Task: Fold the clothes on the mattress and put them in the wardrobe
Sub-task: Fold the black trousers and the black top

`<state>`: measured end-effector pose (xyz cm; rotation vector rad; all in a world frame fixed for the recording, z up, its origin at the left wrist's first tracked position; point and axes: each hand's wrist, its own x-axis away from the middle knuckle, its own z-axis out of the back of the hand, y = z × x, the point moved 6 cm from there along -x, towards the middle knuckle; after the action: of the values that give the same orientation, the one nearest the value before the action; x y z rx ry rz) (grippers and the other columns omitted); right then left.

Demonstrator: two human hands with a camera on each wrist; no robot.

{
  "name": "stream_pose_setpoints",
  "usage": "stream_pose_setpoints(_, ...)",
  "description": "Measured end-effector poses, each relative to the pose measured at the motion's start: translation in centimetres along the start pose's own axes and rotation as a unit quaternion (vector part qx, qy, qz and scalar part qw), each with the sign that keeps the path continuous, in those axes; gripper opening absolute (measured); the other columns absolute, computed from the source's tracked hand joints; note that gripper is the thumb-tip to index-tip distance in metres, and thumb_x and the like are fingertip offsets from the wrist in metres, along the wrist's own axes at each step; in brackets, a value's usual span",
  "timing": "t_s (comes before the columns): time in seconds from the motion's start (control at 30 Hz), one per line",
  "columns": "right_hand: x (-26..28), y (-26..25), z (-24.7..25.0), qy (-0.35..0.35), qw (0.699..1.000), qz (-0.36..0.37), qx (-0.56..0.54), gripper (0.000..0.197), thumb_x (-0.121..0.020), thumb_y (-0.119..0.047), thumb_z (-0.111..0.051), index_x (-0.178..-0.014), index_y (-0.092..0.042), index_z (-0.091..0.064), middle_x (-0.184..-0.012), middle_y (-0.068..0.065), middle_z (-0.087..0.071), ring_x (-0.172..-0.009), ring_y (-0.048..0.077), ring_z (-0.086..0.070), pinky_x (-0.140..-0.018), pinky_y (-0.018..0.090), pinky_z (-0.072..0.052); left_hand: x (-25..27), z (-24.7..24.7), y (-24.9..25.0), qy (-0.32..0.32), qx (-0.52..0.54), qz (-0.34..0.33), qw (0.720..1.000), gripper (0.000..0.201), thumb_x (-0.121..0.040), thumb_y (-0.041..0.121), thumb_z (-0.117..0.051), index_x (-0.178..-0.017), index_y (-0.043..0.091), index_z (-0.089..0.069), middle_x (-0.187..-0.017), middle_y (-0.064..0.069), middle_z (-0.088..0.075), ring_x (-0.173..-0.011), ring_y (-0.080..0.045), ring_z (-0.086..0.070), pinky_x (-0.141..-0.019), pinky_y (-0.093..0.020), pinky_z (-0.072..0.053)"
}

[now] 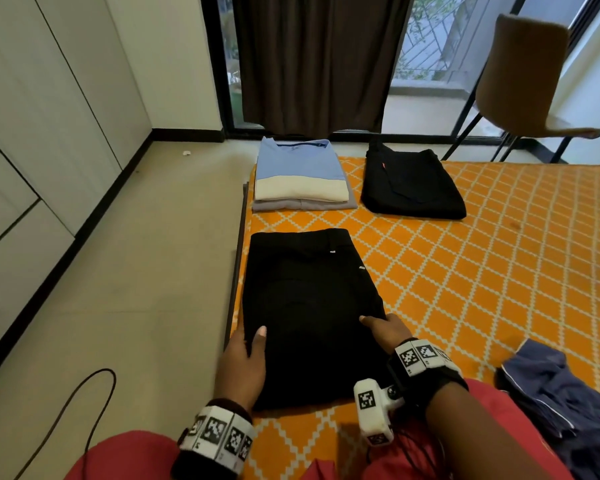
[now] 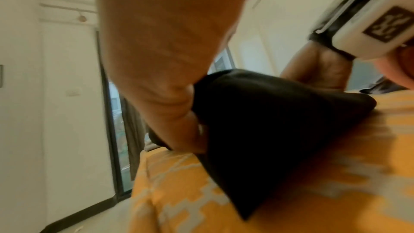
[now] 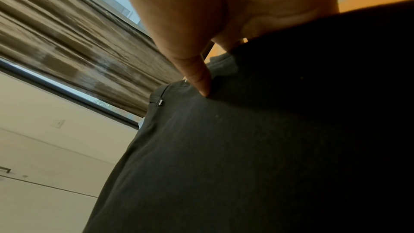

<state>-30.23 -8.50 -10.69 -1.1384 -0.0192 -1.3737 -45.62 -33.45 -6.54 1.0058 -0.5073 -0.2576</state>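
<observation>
At far left the white wardrobe (image 1: 32,140) doors run out of frame, so only part of them shows. Beside them, the left hand (image 1: 245,362) grips the near-left edge of the folded black trousers (image 1: 309,306) — thumb on top, the fingers tucked under the cloth and hidden; the left wrist view is blurred but shows the same pinch. The trousers lie flat near the left edge of the orange patterned mattress (image 1: 499,271). The right hand (image 1: 385,329) holds their right edge, thumb pressed on top, its fingers out of sight beneath. Farther back sit a folded blue-and-cream stack (image 1: 300,174) and a second folded black garment (image 1: 411,183). At the lower right a crumpled navy garment (image 1: 551,400) is cut off by the frame — its shape is unclear
</observation>
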Motion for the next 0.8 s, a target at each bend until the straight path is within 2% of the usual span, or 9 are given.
stream_pose_setpoints(0.07,-0.1,0.1,0.0,0.012,1.0,-0.002,-0.01,0.058,-0.092,-0.035,-0.062,-0.136,-0.003,-0.042,-0.13,0.019,-0.054,-0.114,0.036,-0.056,-0.084,0.034,-0.045,0.6,-0.8,0.3,0.001,0.027,-0.024,0.999,0.029,-0.103,0.031,-0.04,-0.117,0.015,-0.059,-0.111,-0.002,-0.063,-0.109,-0.023,-0.059,-0.086,-0.027,-0.042)
stream_pose_setpoints(0.17,0.5,-0.1,0.1,0.026,0.999,-0.002,-0.029,0.062,-0.091,-0.031,-0.065,-0.138,-0.004,-0.035,-0.133,0.02,-0.051,-0.117,0.037,-0.055,-0.09,0.038,-0.046,-0.1,-1.6,-0.9,0.004,0.033,0.041,0.999,0.025,-0.104,0.025,-0.04,-0.12,0.012,-0.055,-0.11,-0.004,-0.058,-0.11,-0.026,-0.056,-0.086,-0.027,-0.038)
stream_pose_setpoints(0.23,0.9,-0.1,0.2,0.029,0.999,-0.004,-0.03,0.064,-0.091,-0.031,-0.065,-0.14,-0.004,-0.033,-0.135,0.02,-0.049,-0.119,0.037,-0.053,-0.092,0.038,-0.045,-0.5,-1.6,-1.6,0.04,-0.006,0.085,0.996,0.017,-0.102,0.025,-0.045,-0.11,0.01,-0.046,-0.105,-0.012,-0.059,-0.098,-0.032,-0.058,-0.077,-0.03,-0.038)
stream_pose_setpoints(0.3,1.3,-0.2,0.2,0.02,0.999,-0.005,-0.029,0.066,-0.091,-0.031,-0.066,-0.141,-0.004,-0.032,-0.137,0.02,-0.048,-0.12,0.037,-0.052,-0.09,0.037,-0.044,-0.3,-1.5,-1.5,0.071,-0.045,0.09,0.992,0.02,-0.099,0.027,-0.052,-0.102,0.011,-0.04,-0.103,-0.015,-0.059,-0.084,-0.028,-0.053,-0.069,-0.031,-0.037)
stream_pose_setpoints(0.4,1.8,0.0,0.6,-0.007,0.999,-0.003,-0.053,0.076,-0.09,-0.021,-0.067,-0.149,-0.009,-0.02,-0.148,0.019,-0.038,-0.125,0.038,-0.05,-0.09,0.038,-0.044,0.2,-0.6,-1.3,0.099,-0.138,0.075,0.983,0.029,-0.094,0.035,-0.06,-0.101,0.009,-0.051,-0.11,-0.011,-0.05,-0.091,-0.029,-0.054,-0.069,-0.032,-0.036)
stream_pose_setpoints(0.53,2.9,-0.9,1.0,-0.051,0.995,0.039,-0.077,0.086,-0.089,0.0,-0.061,-0.153,-0.02,-0.007,-0.157,0.02,-0.023,-0.125,0.041,-0.049,-0.083,0.04,-0.048,-0.8,-0.3,-1.5,0.03,-0.195,0.091,0.976,0.044,-0.098,0.043,-0.052,-0.069,0.01,-0.055,-0.074,-0.007,-0.056,-0.064,-0.02,-0.052,-0.06,-0.029,-0.038)
stream_pose_setpoints(0.6,3.5,-1.4,1.0,-0.068,0.993,0.059,-0.073,0.088,-0.09,0.004,-0.056,-0.153,-0.026,-0.003,-0.152,0.023,-0.029,-0.106,0.04,-0.058,-0.072,0.039,-0.051,-1.0,-0.8,-1.8,0.004,-0.22,0.135,0.966,0.054,-0.099,0.051,-0.042,-0.087,0.003,-0.065,-0.094,-0.014,-0.064,-0.083,-0.027,-0.062,-0.07,-0.032,-0.045)
stream_pose_setpoints(0.7,4.3,-1.9,1.3,-0.08,0.99,0.078,-0.083,0.086,-0.09,0.007,-0.05,-0.154,-0.03,-0.005,-0.144,0.023,-0.038,-0.081,0.033,-0.06,-0.058,0.035,-0.048,-0.4,-0.9,-1.6,-0.013,-0.225,0.197,0.954,0.064,-0.1,0.053,-0.034,-0.119,-0.002,-0.061,-0.127,-0.022,-0.057,-0.113,-0.037,-0.057,-0.091,-0.038,-0.046)
stream_pose_setpoints(0.8,4.9,-2.4,1.5,-0.095,0.986,0.114,-0.071,0.082,-0.089,0.013,-0.044,-0.153,-0.029,-0.012,-0.124,0.014,-0.046,-0.076,0.024,-0.057,-0.058,0.034,-0.048,-0.2,-0.6,-1.0,-0.079,-0.167,0.233,0.955,0.065,-0.103,0.049,-0.031,-0.135,-0.004,-0.049,-0.142,-0.024,-0.048,-0.128,-0.035,-0.049,-0.1,-0.035,-0.041)
